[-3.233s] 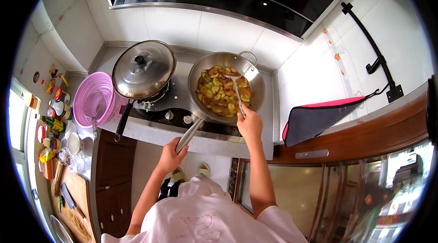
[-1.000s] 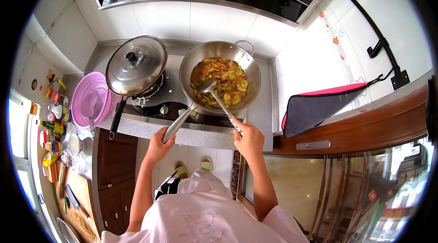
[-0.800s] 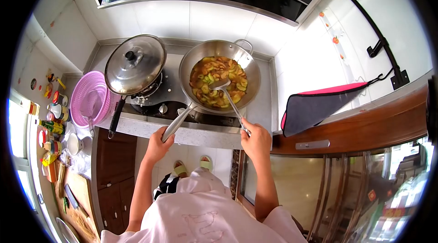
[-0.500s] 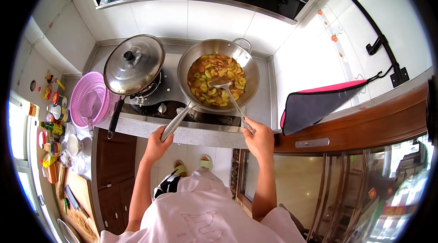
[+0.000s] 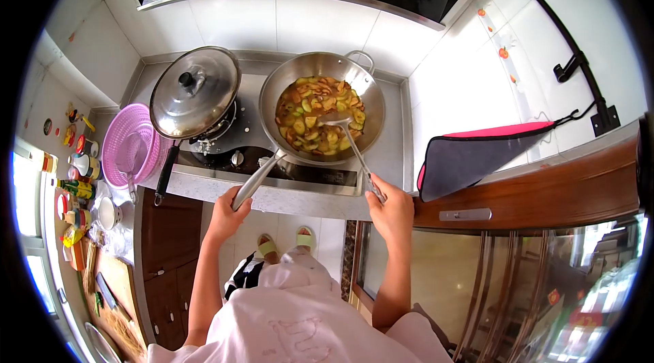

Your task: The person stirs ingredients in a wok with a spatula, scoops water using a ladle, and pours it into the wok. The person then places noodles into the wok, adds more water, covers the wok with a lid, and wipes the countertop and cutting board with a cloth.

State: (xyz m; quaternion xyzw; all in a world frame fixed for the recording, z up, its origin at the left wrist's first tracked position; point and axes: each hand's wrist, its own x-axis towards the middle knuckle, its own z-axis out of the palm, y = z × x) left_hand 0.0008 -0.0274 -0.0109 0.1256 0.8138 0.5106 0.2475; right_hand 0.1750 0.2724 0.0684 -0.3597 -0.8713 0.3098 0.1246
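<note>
A steel wok (image 5: 371, 94) sits on the right side of the cooktop, its long handle pointing down to the left. My left hand (image 5: 227, 216) is closed around that handle. Inside lie sliced vegetables (image 5: 313, 100), green and orange-brown, in some liquid. My right hand (image 5: 392, 209) grips a metal spatula (image 5: 357, 152) by the end of its handle. The spatula's blade rests among the slices on the right of the food, partly sunk in it.
A lidded pan (image 5: 194, 94) with a black handle (image 5: 167, 169) stands on the left burner. Beside it are a pink colander (image 5: 112, 141) and several jars (image 5: 85, 145). Farther down lie a cutting board (image 5: 122, 281) and a knife (image 5: 105, 291). A grey cloth (image 5: 477, 158) hangs at right.
The spatula's blade has shifted slightly right and up through the food, and my right hand has moved a little right. My left hand still holds the wok handle.
</note>
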